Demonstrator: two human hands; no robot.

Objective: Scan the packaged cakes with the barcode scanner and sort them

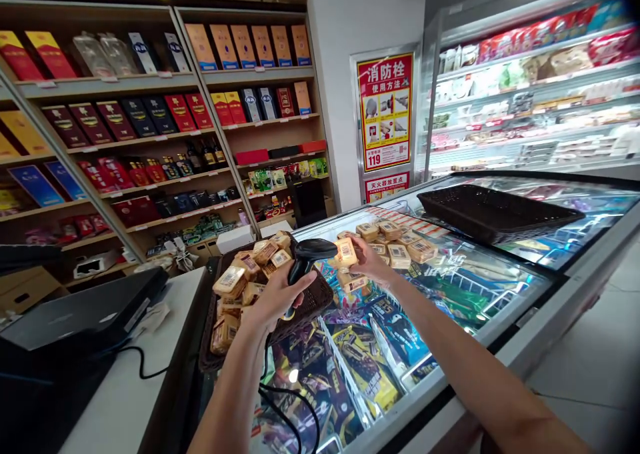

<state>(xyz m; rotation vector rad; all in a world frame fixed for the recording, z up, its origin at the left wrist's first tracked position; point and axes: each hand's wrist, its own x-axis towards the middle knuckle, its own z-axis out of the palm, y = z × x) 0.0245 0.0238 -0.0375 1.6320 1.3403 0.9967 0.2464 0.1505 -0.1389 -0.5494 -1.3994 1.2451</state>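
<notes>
Down close, a thin black cable (305, 401) loops over the clear glass lid (443, 337) of a grey-framed chest freezer, beneath which colourful printed packages (373, 367) lie in white wire dividers. At the left stands a white-topped table (117, 401) bearing a flat black machine (83, 317). Just beyond the cable, the left hand (283, 293) has its grip wrapped around the handle of a black handheld barcode scanner (314, 249), whose head points toward the right hand. The right hand (369, 261) has its grip pinching a small, pale-yellow block-shaped food packet in clear wrap (345, 253), raised above the glass directly in front of the scanner head, its printed label showing. Beside and partly behind the left hand sits a dark brown woven basket (320, 295), its left part heaped with similar wrapped packets (233, 282). Past the right hand, a loose group of matching packets (400, 255) lies on the glass. Farther along the freezer rests a second, shallow dark woven basket (495, 207). Behind everything are wooden shelves (150, 77) of boxed goods and bottles, a red-and-yellow fire-hydrant poster (385, 111) on the wall, and a brightly lit refrigerated display cabinet (535, 117), blurred.
</notes>
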